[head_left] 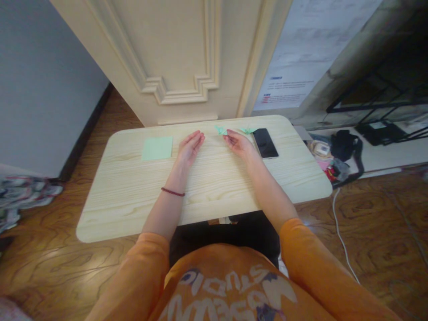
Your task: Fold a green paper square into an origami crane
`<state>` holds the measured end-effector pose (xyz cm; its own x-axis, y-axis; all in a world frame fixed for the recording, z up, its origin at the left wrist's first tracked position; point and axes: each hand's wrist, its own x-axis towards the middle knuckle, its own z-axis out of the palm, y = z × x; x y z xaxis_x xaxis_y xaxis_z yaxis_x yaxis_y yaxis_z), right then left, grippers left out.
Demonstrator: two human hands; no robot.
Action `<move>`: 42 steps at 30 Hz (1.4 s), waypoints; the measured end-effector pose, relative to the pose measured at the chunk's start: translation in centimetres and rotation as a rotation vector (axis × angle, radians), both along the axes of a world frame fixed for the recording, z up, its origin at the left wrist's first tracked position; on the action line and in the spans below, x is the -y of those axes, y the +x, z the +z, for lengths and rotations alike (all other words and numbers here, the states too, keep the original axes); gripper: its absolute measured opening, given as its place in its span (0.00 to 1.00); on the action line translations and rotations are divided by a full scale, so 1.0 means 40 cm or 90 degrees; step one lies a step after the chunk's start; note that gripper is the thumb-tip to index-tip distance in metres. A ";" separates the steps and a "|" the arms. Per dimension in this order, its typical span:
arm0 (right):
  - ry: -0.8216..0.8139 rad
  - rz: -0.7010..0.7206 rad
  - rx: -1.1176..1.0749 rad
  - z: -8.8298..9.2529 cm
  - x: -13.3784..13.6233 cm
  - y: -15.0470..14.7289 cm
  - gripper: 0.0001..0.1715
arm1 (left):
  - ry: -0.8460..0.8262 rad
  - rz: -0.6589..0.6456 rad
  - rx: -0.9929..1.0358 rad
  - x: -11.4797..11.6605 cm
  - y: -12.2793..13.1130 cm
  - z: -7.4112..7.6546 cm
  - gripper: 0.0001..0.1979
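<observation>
My left hand (190,147) rests on the light wooden table (133,191), fingers stretched out and together, holding nothing. A stack of pale green paper squares (157,148) lies just to its left. My right hand (239,145) lies palm up with the fingers slightly curled, empty, its fingertips close to a small folded green paper figure (220,129). A second folded green figure (248,130) sits just beyond that hand, next to a black phone (265,142) lying face up.
A cream panelled door (177,58) stands right behind the table. Bags, cables and a black rack (337,151) clutter the floor on the right. A patterned cloth (23,196) lies on the wooden floor at the left.
</observation>
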<state>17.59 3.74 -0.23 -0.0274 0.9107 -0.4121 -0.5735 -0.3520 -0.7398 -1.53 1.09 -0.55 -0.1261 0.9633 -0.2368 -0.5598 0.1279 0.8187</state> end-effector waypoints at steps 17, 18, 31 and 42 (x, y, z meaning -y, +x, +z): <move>0.108 0.073 0.113 0.008 0.030 -0.026 0.08 | 0.001 -0.013 -0.035 0.007 0.049 -0.022 0.07; 0.108 0.081 0.108 0.010 0.032 -0.027 0.08 | -0.008 -0.012 -0.014 0.007 0.047 -0.020 0.07; 0.187 0.039 0.173 0.015 0.032 -0.024 0.06 | 0.018 0.006 -0.060 0.005 0.058 -0.012 0.06; 0.433 0.081 0.546 0.044 -0.004 0.008 0.08 | -0.013 0.013 -0.071 -0.033 0.100 0.009 0.05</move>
<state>17.90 3.91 1.52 -0.0817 0.9653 0.2480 0.2347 0.2605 -0.9365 2.48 2.40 -0.17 -0.1729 0.9554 -0.2396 -0.4678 0.1344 0.8736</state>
